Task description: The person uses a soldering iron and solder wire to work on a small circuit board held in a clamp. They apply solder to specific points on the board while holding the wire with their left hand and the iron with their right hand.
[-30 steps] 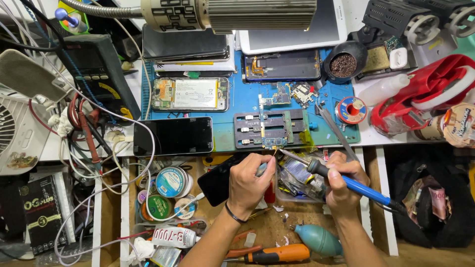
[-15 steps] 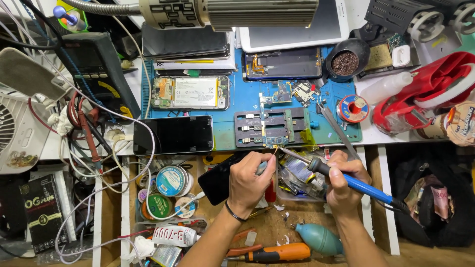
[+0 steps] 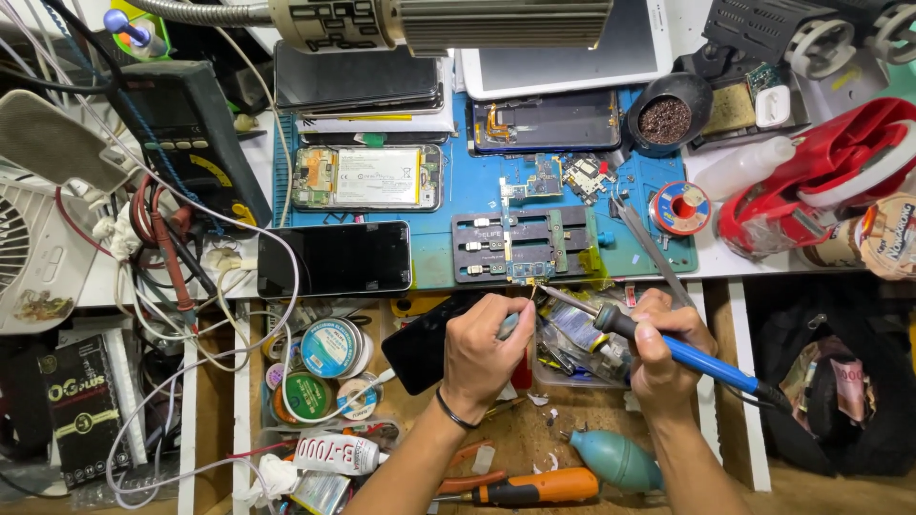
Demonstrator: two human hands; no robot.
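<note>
The soldering iron (image 3: 658, 339), blue-handled with a black grip collar, lies at the lower centre-right of the frame, angled with its metal tip toward the upper left. The tip meets the lower edge of the dark circuit-board holder (image 3: 523, 243), which sits on the blue work mat (image 3: 458, 195) at mid-frame. The right hand (image 3: 668, 353) is clamped around the iron's grip, fingers curled shut on it. The left hand (image 3: 489, 351), just left of the iron, is closed on a thin grey tool (image 3: 509, 324) whose end points up toward the same spot on the holder; the tool's kind cannot be told. A black band circles the left wrist. Below the left hand, a black phone (image 3: 425, 348) lies tilted over an open drawer. On the mat, upper left of the holder, an opened phone (image 3: 367, 178) shows its battery; a dark-screened phone (image 3: 334, 259) lies just below it. A solder spool (image 3: 679, 208) stands at the mat's right edge. At the bottom of the frame lie a teal air-blower bulb (image 3: 618, 460) and an orange-handled screwdriver (image 3: 534, 488).
</note>
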